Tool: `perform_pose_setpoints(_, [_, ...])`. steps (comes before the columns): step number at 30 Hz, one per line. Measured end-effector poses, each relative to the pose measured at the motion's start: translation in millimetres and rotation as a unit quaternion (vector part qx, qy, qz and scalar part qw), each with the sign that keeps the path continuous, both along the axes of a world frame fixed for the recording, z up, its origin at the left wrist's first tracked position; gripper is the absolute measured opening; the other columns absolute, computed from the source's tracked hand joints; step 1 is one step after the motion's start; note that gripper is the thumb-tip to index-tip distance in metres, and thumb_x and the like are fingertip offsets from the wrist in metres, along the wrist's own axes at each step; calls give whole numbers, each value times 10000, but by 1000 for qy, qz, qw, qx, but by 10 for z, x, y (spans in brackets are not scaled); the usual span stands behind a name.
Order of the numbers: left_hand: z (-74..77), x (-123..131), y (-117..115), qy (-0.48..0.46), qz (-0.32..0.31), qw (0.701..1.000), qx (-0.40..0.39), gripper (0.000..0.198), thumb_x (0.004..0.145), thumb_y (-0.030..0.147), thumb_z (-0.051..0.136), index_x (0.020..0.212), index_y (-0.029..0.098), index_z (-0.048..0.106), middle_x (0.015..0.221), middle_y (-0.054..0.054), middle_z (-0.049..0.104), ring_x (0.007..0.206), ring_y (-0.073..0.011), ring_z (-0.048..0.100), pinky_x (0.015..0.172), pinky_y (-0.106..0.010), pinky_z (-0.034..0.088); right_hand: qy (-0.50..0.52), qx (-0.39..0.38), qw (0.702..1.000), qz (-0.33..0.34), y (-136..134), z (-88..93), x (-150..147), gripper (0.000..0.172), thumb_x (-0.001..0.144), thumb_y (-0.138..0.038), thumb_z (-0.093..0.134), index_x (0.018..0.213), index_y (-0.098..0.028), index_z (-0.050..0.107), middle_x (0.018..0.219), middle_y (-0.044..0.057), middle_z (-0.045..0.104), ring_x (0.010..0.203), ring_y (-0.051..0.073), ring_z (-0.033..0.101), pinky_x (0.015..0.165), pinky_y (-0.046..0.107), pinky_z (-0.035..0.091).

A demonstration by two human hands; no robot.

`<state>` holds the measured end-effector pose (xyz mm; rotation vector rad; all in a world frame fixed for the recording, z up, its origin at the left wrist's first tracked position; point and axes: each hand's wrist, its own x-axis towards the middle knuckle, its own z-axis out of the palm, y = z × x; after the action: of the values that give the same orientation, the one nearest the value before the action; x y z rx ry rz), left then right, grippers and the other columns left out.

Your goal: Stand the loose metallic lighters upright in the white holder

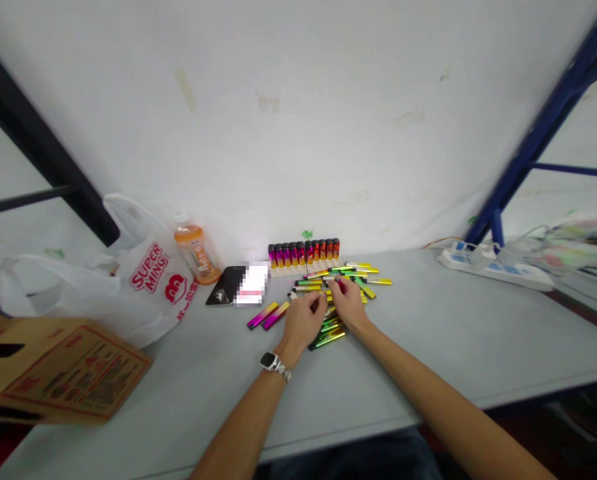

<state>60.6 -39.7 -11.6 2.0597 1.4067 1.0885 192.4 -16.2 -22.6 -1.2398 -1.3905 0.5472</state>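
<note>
Several cigarette lighters (328, 338) in green and yellow metallic colours lie in a loose pile on the grey table. Over the left side of this pile is my left hand (302, 320), its fingers curled together; what they pinch, if anything, is hidden. My right hand (349, 305) reaches into the pile from the right, fingers closed around a lighter mostly covered by them. Two purple-and-yellow lighters (263, 316) lie left of my left hand. Behind the pile, a row of upright lighters (298, 253), purple on the left and red on the right, stands in a pale holder (284, 271).
Left of the lighters lie a dark phone-like device (224, 288), an orange drink bottle (198, 253), a white plastic bag (128, 287) and a cardboard box (73, 373). A white power strip (493, 268) with cables lies at right. A wall closes off the table's back.
</note>
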Motion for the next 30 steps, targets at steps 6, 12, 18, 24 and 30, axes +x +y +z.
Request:
perform_pose_setpoints(6, [18, 7, -22, 3, -6, 1000, -8, 407, 929, 400, 411, 603, 171, 493, 544, 20, 488, 530, -107, 434, 542, -248, 235, 101, -6, 991, 87, 81, -6, 23, 305, 893, -525, 504, 852, -225, 480, 616, -62, 474, 522, 115, 424, 512, 241, 356])
perform_pose_setpoints(12, [-10, 3, -15, 9, -8, 1000, -9, 417, 937, 413, 409, 611, 170, 500, 551, 19, 494, 527, -104, 425, 538, -251, 217, 38, 45, 993, 101, 361, 105, 147, 316, 818, -508, 627, 835, -194, 593, 807, 21, 625, 698, 148, 571, 668, 282, 475])
perform_pose_setpoints(18, [-17, 2, -14, 13, -11, 1000, -14, 428, 938, 417, 412, 600, 168, 499, 542, 26, 460, 518, -100, 385, 537, -254, 201, -67, 23, 993, 98, 917, 244, 224, 307, 780, -427, 654, 918, -158, 708, 705, 17, 656, 603, 141, 547, 609, 280, 450])
perform_pose_setpoints(24, [-22, -20, -7, 1, -13, 1000, -22, 441, 943, 429, 406, 599, 167, 499, 558, 21, 479, 532, -101, 399, 537, -253, 206, -190, 56, 977, 82, 1325, 259, 207, 189, 782, -283, 659, 901, -164, 745, 724, 28, 703, 634, 148, 590, 660, 279, 466])
perform_pose_setpoints(30, [-40, -24, 9, 12, -8, 1000, -24, 448, 944, 423, 405, 589, 167, 500, 550, 20, 483, 525, -101, 394, 536, -261, 191, -243, 65, 961, 116, 1401, 269, 203, 191, 810, -246, 635, 948, -186, 751, 878, 49, 744, 714, 163, 646, 729, 296, 500])
